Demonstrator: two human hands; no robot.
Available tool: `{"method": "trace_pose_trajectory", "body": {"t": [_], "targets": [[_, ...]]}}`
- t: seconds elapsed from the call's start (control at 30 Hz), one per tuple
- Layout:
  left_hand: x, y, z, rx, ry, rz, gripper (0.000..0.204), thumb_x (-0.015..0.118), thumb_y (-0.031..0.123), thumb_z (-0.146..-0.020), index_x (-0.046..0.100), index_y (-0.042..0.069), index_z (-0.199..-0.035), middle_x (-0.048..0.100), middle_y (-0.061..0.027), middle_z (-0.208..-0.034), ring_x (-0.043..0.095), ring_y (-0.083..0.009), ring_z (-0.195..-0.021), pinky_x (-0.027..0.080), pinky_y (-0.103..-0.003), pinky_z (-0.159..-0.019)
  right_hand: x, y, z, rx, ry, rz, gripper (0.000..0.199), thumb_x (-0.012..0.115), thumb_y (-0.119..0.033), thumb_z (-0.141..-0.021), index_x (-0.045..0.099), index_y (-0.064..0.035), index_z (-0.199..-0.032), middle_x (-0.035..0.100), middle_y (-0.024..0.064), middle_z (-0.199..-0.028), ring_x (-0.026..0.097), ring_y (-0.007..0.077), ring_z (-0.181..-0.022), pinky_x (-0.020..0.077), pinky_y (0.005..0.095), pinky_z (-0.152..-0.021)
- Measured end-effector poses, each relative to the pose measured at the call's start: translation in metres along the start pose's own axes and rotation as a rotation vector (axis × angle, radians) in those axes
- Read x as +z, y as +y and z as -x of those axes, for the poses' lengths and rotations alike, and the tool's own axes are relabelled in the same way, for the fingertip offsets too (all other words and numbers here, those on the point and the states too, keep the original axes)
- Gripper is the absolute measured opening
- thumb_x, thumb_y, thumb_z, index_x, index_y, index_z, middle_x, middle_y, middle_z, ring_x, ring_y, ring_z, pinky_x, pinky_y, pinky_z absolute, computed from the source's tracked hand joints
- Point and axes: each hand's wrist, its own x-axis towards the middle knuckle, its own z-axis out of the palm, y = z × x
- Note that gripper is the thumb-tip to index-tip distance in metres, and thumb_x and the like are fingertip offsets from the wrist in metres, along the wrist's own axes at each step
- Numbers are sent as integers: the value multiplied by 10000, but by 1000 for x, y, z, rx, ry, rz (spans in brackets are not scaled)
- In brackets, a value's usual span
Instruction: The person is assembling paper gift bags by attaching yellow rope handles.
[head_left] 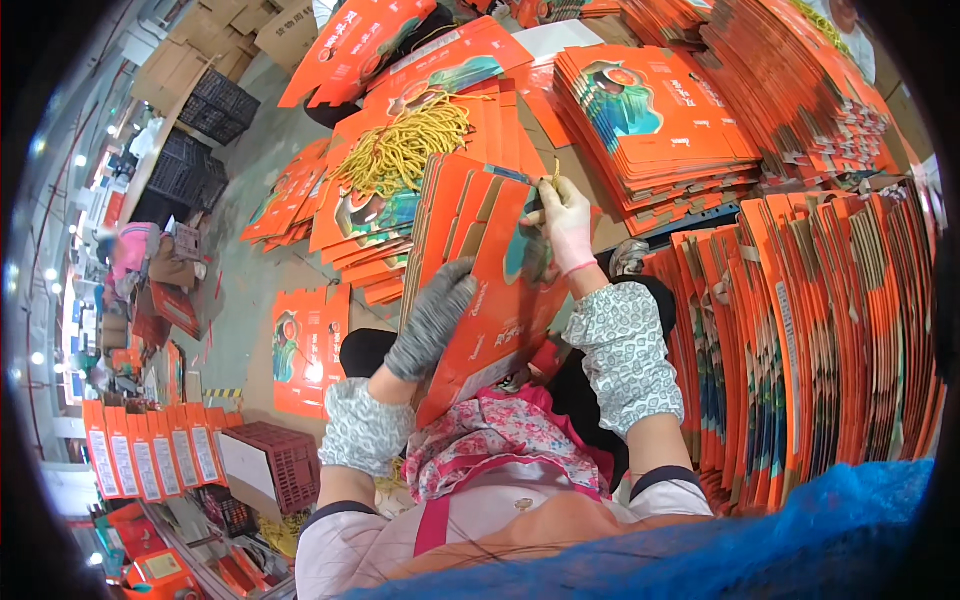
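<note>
Several flat orange cartons stand tilted upright in front of my lap, with brown cardboard edges and a green picture on the front one. My left hand, in a grey glove, grips the front carton by its left side, the fingers lying over its face. At that carton's upper edge my right hand, in a white glove, pinches a yellow cord whose short end sticks up. Whether the cord passes through the carton is hidden by the fingers. Beyond the cartons, a heap of yellow cords lies on more flat orange cartons.
A tall stack of orange cartons is at the far right. A long row of upright folded cartons stands close on my right. A single carton lies to the left. Dark crates and a dark red crate stand further left.
</note>
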Motion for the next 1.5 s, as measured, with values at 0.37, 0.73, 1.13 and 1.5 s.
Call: {"method": "trace_pose_trajectory", "body": {"t": [0.37,0.73,1.13,1.5], "targets": [[-20,-40,-79,-438,-543,970,248,454,134,-947,558,0,-1128,627,-85,-1046,610,-174,-929,504,-284,-805,-31,33,36,-43,-130,465,181,496,-104,-881,603,35,-927,650,68,-705,488,98,-446,390,259,-422],[-6,-109,-94,182,-347,212,160,552,112,-853,615,47,-984,653,-105,-932,624,-199,-883,492,-283,-736,-24,45,40,-390,-160,905,182,554,-169,-838,629,-18,-906,633,195,-728,625,341,-639,486,405,-597],[7,-100,-98,248,-223,-492,219,495,121,-899,578,40,-1084,631,-129,-1005,609,-210,-904,482,-293,-773,2,39,53,-319,-147,1517,80,517,-86,-792,534,-40,-855,637,171,-661,644,341,-622,504,449,-550],[-1,-102,-92,-148,-482,643,154,493,65,-910,582,46,-1034,619,-32,-948,582,-130,-854,488,-266,-750,-12,42,48,-326,-125,1264,132,543,-117,-815,507,-8,-882,619,226,-699,616,407,-683,486,493,-622]]}}
